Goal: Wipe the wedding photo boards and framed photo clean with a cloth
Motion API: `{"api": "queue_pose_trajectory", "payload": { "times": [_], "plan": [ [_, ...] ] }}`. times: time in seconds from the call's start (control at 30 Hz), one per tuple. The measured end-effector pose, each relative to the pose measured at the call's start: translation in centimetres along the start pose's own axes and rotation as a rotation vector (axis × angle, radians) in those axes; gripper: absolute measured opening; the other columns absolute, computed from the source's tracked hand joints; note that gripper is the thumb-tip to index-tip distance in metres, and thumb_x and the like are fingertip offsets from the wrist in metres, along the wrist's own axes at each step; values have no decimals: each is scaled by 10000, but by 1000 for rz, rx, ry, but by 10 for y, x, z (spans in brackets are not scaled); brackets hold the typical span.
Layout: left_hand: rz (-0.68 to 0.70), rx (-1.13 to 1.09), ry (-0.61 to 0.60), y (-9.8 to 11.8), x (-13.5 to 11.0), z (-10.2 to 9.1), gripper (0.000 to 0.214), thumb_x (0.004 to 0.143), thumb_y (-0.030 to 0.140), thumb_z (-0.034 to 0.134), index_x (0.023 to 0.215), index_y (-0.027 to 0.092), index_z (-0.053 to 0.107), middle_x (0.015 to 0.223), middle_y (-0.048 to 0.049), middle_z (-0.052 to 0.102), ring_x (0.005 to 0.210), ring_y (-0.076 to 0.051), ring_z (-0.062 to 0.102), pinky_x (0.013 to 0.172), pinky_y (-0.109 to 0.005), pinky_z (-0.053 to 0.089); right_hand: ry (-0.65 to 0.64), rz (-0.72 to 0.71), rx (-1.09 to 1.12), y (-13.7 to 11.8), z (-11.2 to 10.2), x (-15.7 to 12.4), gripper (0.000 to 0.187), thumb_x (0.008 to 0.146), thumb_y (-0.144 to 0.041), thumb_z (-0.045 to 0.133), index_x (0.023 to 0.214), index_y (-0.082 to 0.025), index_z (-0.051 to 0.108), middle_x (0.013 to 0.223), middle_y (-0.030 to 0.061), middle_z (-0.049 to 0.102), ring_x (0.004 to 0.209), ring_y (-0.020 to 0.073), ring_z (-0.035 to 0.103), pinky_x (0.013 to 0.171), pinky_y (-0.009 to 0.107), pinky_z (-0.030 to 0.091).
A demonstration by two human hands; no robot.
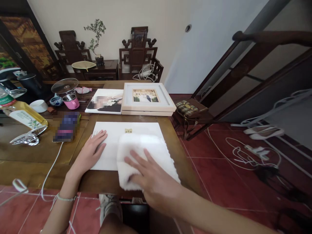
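Note:
A flat white panel (110, 148) with a small gold emblem (128, 130) lies on the wooden table before me. My left hand (94, 151) rests flat on its left side, fingers stretched out and holding nothing. On the right part of the panel is a fluffy white cloth (151, 146), which hangs past the panel's near edge. My right hand (153, 178) presses down on this cloth, thumb and fingers dug into its pile; motion blurs the fingers slightly. The cloth and my right hand hide much of the panel's right half.
Behind the panel lie a white-framed picture (164, 97) and a photo book (117, 100). Toward the left are a phone (67, 126) on a cable, a pink mug (71, 102) and an oil bottle (26, 113). A chair (219, 68) stands at the right.

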State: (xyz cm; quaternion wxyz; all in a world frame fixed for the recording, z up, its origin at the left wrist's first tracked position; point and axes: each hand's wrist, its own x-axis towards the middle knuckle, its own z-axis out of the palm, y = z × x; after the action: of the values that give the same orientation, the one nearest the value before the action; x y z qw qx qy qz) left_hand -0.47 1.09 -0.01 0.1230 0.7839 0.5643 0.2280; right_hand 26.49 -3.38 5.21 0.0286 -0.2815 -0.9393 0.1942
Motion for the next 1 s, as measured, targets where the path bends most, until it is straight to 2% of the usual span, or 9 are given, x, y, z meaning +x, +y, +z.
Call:
{"api": "queue_pose_trajectory", "payload": {
  "times": [0.1, 0.17, 0.27, 0.4, 0.5, 0.57, 0.73, 0.83, 1.0],
  "plan": [
    [2, 7, -3, 0, 0, 0, 440, 963, 382, 382, 1358, 220, 488, 1470, -79, 442, 1395, -220, 341, 1157, -488, 221, -13, -75, 10, -6, 0, -13, 445, 686, -8, 464, 1051, -153, 673, 1481, 135, 399, 1423, 347, 177, 1114, 654, 108],
    [1, 11, -5, 0, 0, 0, 439, 963, 380, 379, 1359, 223, 487, 1470, -78, 442, 1394, -222, 343, 1155, -494, 224, 8, -95, 9, 1, -4, -9, 454, 695, 4, 447, 1050, -169, 671, 1462, 111, 436, 1420, 307, 221, 1130, 617, 133],
    [2, 12, -8, -1, 0, 0, 438, 962, 378, 376, 1360, 231, 486, 1470, -76, 441, 1392, -226, 347, 1152, -504, 222, 46, -52, -7, 21, -13, 12, 475, 688, 14, 443, 1065, -177, 660, 1445, 109, 461, 1406, 277, 276, 1133, 579, 179],
    [1, 10, -8, 0, 0, 0, 437, 961, 373, 381, 1360, 226, 486, 1472, -76, 439, 1396, -218, 341, 1155, -491, 224, 100, 84, -80, 49, -26, 58, 526, 679, 22, 463, 1144, -161, 629, 1418, 144, 486, 1398, 281, 296, 1128, 560, 201],
    [-5, 8, -12, 1, 0, -1, 441, 962, 376, 379, 1363, 226, 483, 1473, -77, 437, 1395, -218, 342, 1156, -489, 223, 59, 110, -179, 55, -31, 82, 523, 703, 25, 448, 1170, -135, 621, 1399, 162, 502, 1394, 309, 296, 1098, 577, 243],
    [-7, 3, -15, 2, 0, -1, 441, 964, 379, 371, 1366, 235, 480, 1474, -74, 436, 1395, -223, 342, 1154, -501, 218, 40, 98, -260, 51, -30, 87, 476, 733, 17, 439, 1146, -114, 638, 1403, 170, 495, 1387, 339, 296, 1085, 586, 252],
    [-2, 3, -9, 1, 0, 0, 441, 962, 377, 372, 1367, 239, 480, 1472, -74, 438, 1395, -232, 342, 1153, -509, 215, -21, 36, -348, 26, -20, 64, 361, 759, -43, 516, 1069, -112, 689, 1409, 179, 483, 1368, 393, 308, 1088, 594, 251],
    [-8, 7, -8, 0, 0, 0, 439, 962, 374, 371, 1364, 238, 485, 1473, -71, 438, 1395, -232, 342, 1154, -507, 217, -89, -51, -295, 7, -11, 39, 315, 741, -102, 584, 1026, -142, 715, 1414, 168, 482, 1368, 393, 309, 1091, 596, 258],
    [-5, 20, -23, 1, 0, -1, 440, 965, 353, 367, 1368, 219, 480, 1479, -72, 429, 1399, -214, 334, 1164, -488, 202, -79, -129, -179, -12, -2, 17, 283, 758, -171, 584, 1003, -151, 723, 1431, 140, 471, 1381, 372, 294, 1120, 574, 228]
  ]
}}
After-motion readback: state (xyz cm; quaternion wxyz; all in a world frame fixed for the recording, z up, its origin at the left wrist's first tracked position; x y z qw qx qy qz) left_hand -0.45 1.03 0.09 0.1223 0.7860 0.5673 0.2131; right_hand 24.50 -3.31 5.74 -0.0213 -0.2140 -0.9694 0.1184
